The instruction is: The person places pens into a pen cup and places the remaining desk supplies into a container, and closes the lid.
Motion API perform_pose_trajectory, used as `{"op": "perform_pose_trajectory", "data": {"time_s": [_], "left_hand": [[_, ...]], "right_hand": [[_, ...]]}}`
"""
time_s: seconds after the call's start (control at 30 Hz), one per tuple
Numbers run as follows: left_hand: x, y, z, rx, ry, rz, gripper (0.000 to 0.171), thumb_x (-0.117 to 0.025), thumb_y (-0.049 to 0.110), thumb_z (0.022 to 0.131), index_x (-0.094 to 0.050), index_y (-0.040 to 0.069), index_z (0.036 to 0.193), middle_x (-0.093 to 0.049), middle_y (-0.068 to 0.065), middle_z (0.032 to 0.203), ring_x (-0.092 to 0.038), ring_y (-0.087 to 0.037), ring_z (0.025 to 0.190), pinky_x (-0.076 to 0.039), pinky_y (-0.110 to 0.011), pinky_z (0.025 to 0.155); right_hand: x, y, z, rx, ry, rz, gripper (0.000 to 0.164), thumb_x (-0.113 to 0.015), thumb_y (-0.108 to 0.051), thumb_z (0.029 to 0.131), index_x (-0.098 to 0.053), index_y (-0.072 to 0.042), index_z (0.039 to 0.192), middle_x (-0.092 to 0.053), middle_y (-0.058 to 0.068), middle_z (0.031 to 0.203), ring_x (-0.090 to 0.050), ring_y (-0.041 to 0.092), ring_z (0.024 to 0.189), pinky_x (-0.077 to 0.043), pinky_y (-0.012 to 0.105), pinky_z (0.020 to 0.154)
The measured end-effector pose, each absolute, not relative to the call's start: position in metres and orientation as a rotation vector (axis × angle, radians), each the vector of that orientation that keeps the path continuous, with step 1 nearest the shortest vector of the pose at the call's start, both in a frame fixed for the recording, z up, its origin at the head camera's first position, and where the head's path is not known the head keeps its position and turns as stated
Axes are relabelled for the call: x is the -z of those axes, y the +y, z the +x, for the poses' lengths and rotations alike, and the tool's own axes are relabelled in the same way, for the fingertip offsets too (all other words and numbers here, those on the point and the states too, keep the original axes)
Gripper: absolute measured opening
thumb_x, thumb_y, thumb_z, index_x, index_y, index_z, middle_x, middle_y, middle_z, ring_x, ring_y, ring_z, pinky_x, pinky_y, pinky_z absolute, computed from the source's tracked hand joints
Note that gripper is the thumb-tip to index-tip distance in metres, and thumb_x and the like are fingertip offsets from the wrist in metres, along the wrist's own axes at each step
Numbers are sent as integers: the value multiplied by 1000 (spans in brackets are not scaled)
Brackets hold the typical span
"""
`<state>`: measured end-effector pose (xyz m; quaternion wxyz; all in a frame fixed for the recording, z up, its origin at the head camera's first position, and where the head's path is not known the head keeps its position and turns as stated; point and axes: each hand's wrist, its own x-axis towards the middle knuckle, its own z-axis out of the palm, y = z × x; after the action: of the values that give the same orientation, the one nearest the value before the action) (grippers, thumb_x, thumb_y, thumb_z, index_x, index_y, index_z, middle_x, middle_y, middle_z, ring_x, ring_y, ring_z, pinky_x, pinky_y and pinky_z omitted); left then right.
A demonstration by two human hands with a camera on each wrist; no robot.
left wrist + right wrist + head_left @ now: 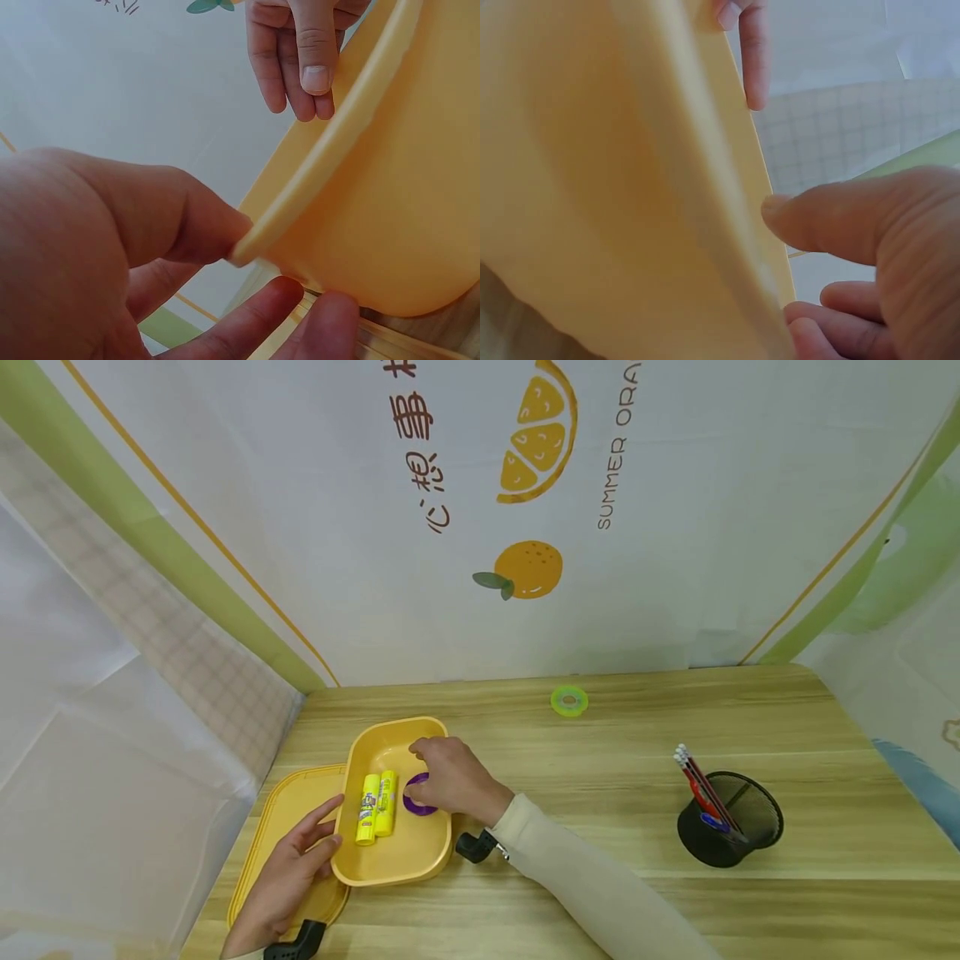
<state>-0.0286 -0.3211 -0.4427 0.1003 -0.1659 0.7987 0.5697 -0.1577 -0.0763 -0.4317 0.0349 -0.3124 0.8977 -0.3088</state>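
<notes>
A yellow plastic box [352, 870] stands with its left side over a flat yellow lid [258, 852]. Inside it lie two yellow glue sticks [367, 810] side by side and a purple tape roll [422, 808]. My left hand [288, 868] touches the box's left wall from outside; in the left wrist view one fingertip [236, 232] meets the rim and the other fingers are lower, by the outer wall. My right hand [457, 781] reaches over the right rim, thumb above the purple roll and fingers extended. Nothing shows between thumb and fingers in the right wrist view.
A green tape roll [569, 701] lies near the table's back edge. At the right stands a black mesh pen holder [712, 835] with several pencils [705, 789] and red and blue items. A printed curtain [637, 610] hangs behind the wooden table [585, 877].
</notes>
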Motion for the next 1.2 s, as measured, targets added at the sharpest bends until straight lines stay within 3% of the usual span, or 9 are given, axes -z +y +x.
{"op": "perform_pose_trajectory", "data": {"time_s": [0.27, 0.57, 0.8, 1.2], "left_hand": [[443, -320, -29, -1688, 2359, -493, 61, -56, 10, 109, -38, 24, 165, -52, -20, 149, -56, -14, 88, -49, -24, 71], [444, -320, -29, -1690, 2347, -495, 61, -57, 11, 109, -38, 25, 165, -51, -20, 152, -58, -14, 92, -50, -24, 72], [443, -320, -29, -1690, 2348, -497, 60, -56, 11, 109, -38, 25, 165, -52, -20, 151, -59, -14, 92, -50, -24, 72], [441, -320, -29, -1686, 2353, -497, 60, -55, 10, 109, -38, 24, 165, -53, -21, 149, -60, -14, 90, -50, -24, 72]], "right_hand": [[432, -72, -158, 1032, 2756, -964, 56, -85, -31, 90, -69, -3, 135, -76, 8, 121, -70, 18, 109, -59, 27, 92], [434, -68, -160, 1195, 2652, -899, 56, -84, -29, 92, -66, -4, 139, -73, 8, 132, -71, 19, 118, -59, 25, 97], [432, -56, -163, 1357, 2560, -839, 55, -83, -26, 93, -65, -3, 140, -70, 14, 135, -70, 27, 122, -59, 31, 101], [424, -36, -174, 1492, 2559, -721, 57, -85, -23, 91, -64, -2, 140, -69, 14, 138, -70, 30, 126, -58, 39, 104]]}}
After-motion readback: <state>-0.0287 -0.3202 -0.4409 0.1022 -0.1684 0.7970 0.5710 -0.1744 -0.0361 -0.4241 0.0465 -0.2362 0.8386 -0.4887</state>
